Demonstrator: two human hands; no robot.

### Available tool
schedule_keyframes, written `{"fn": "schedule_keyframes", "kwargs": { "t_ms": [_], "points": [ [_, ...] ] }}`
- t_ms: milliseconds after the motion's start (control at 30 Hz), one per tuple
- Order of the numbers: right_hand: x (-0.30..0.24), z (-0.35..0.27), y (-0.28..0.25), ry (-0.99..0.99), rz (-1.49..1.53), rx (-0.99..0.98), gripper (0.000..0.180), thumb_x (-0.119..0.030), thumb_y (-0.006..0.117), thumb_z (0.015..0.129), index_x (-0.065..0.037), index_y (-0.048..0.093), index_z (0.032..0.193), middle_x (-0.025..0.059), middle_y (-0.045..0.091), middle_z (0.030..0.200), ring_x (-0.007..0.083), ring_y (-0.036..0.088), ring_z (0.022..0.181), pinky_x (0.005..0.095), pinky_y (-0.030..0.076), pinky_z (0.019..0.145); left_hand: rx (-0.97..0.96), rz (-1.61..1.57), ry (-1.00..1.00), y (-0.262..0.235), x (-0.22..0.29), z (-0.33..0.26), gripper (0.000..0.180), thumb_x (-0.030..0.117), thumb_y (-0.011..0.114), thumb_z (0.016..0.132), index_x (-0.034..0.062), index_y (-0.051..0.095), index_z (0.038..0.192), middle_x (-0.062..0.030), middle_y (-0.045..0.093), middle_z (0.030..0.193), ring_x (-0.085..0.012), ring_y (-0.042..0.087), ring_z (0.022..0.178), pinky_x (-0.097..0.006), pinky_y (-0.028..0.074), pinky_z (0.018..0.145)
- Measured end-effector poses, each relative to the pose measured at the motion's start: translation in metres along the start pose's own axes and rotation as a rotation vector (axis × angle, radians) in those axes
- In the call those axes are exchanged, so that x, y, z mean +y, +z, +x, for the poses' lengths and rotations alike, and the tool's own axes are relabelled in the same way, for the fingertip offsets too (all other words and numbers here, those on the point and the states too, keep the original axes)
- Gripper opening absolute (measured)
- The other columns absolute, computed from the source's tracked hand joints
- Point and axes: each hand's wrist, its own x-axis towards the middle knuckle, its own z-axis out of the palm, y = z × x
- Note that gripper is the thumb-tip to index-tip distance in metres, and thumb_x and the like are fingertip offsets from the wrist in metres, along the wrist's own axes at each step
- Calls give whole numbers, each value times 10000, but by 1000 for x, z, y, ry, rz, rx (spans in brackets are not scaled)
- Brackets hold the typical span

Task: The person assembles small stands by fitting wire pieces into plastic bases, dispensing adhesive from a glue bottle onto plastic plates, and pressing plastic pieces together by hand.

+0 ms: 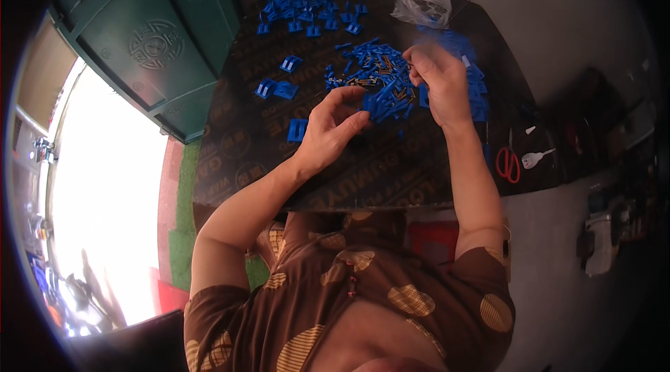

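Your brown shirt with yellow patches (pixel 314 306) is nearest, and past it your forearms reach over the dark worktop (pixel 241 138). Your left hand (pixel 333 124) is partly open, thumb apart from fingers; whether it touches any part cannot be told. Your right hand (pixel 437 79) is closed in a pinch; what it grips, if anything, is too small to tell. Between both hands lies the pile of small blue and brass-coloured parts (pixel 380 68): ahead and to the right of your left fingertips, just left of your right hand, about equally near to each. Its parts point in many directions, without one common axis. Farther out, blue clips (pixel 284 89) lie left, and red-handled scissors (pixel 507 159) right.
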Motion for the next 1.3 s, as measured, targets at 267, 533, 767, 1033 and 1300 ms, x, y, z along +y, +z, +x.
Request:
{"fn": "schedule_keyframes", "kwargs": {
  "t_ms": [267, 533, 767, 1033, 1300],
  "points": [
    [7, -12, 7, 33, 23, -24, 193, -174, 615, 900, 18, 637, 914, 19, 577, 786, 72, 506, 667, 206, 401, 598, -39, -170, -19, 1, -7, 2, 343, 97, 635, 863, -10, 534, 1174, -57, 635, 887, -105, 611, 767, -222, 486, 655],
    [13, -19, 12, 58, 28, -32, 154, -155, 628, 891, -5, 653, 918, 7, 594, 797, 65, 511, 657, 193, 403, 588, -73, -194, -150, 0, -6, 2, 228, 79, 619, 871, -33, 589, 1067, -72, 648, 868, -123, 612, 727, -241, 504, 671],
    [16, -21, 13, 29, 30, -65, 160, -156, 635, 887, 2, 651, 911, 3, 584, 780, 60, 502, 654, 195, 388, 575, -151, -350, -229, 1, -5, 2, 168, 78, 618, 872, -35, 609, 997, -84, 645, 859, -125, 597, 677, -247, 506, 640],
    [15, -26, 13, 52, 50, -145, 218, -194, 591, 918, 12, 628, 979, 3, 557, 754, 58, 477, 664, 198, 372, 589, -304, -742, -280, -4, -8, 5, 150, 122, 590, 892, -2, 607, 975, -126, 646, 941, -191, 630, 710, -321, 534, 653],
    [8, -31, 17, 68, -19, -312, 120, -94, 581, 912, -3, 648, 952, 28, 645, 843, 72, 583, 771, 197, 466, 680, -382, -810, -250, -6, -11, 5, 172, 140, 597, 888, -7, 604, 976, -145, 613, 1016, -221, 629, 760, -349, 538, 681]
  ]
}}
